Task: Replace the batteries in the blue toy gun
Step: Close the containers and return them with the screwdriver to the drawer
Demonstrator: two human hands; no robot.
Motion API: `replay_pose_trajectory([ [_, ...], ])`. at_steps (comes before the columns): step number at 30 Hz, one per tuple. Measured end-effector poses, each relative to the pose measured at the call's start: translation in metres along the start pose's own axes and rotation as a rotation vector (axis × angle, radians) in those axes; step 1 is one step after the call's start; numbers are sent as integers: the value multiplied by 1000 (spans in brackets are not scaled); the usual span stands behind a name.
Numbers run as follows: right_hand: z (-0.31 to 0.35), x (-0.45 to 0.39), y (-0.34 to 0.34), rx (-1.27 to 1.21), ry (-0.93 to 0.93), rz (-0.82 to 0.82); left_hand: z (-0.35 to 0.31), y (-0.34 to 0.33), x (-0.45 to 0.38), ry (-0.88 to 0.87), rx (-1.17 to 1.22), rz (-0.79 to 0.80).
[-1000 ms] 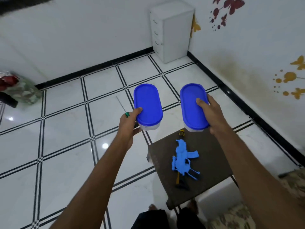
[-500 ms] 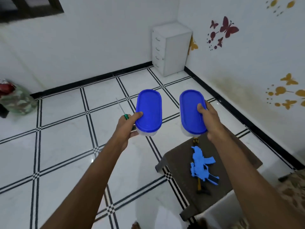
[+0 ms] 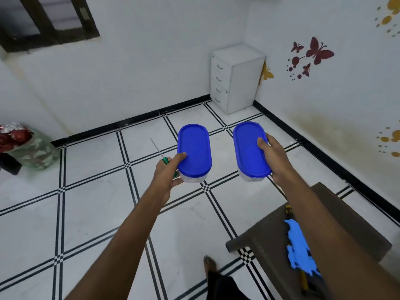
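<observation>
Closest to you, bottom right, there's one blue toy gun (image 3: 299, 250) lying flat on the dark brown surface (image 3: 337, 224), and your right forearm hides part of it. A yellow-and-black tool (image 3: 304, 282) sits under the gun, poking out at both ends; can't tell what it is. One of your feet (image 3: 210, 263) shows on the tiled floor (image 3: 86, 213) just left of the surface.

Further out, both of your hands are up over the floor, each with its own container, so two containers in all. Your left hand (image 3: 167, 175) is curled round the near end of the left container (image 3: 194, 153), thumb lying on the blue lid and fingers underneath, and it's pinching a green-handled screwdriver (image 3: 162, 157) against that same grip, metal shaft angled up and to the left. Your right hand (image 3: 273, 158) grips the right container (image 3: 250, 149) from its right side, thumb pressed on the lid and fingers wrapped below. Both tubs are oval, clear-bodied with blue lids shut, and I can't make out what's inside either one.

Way back, one white drawer cabinet (image 3: 237, 77) stands in the corner, and a green bag (image 3: 32, 148) slumps by the left wall.
</observation>
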State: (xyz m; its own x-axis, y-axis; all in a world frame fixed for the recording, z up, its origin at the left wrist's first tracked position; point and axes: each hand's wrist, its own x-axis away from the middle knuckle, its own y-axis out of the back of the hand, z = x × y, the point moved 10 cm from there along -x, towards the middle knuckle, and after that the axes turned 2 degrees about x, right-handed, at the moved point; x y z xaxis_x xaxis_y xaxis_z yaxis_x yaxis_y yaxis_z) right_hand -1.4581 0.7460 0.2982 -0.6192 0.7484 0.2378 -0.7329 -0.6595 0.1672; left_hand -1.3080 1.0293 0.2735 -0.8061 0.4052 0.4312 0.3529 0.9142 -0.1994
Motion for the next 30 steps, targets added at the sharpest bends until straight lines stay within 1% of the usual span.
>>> replay_pose_trajectory([
  [3,13,-50,-35,9,20,5,-24,6,-56,-20,-14,1],
  [7,34,-143,-88,-13,24,14,-67,9,-152,-42,-12,-12],
  [14,103,-293,-168,-9,8,34,-155,12,-310,-57,-13,-34],
  [17,129,-353,-202,11,31,44,-185,12,-371,-61,11,-20],
  [24,181,-520,-296,31,71,6,-271,11,-567,-96,-9,68],
  [27,196,-577,-331,49,38,-7,-301,11,-640,-67,-37,87],
  [28,210,-613,-349,53,42,-32,-323,10,-683,-49,-49,108],
  [30,221,-635,-360,39,37,-46,-344,7,-715,-45,-62,118],
])
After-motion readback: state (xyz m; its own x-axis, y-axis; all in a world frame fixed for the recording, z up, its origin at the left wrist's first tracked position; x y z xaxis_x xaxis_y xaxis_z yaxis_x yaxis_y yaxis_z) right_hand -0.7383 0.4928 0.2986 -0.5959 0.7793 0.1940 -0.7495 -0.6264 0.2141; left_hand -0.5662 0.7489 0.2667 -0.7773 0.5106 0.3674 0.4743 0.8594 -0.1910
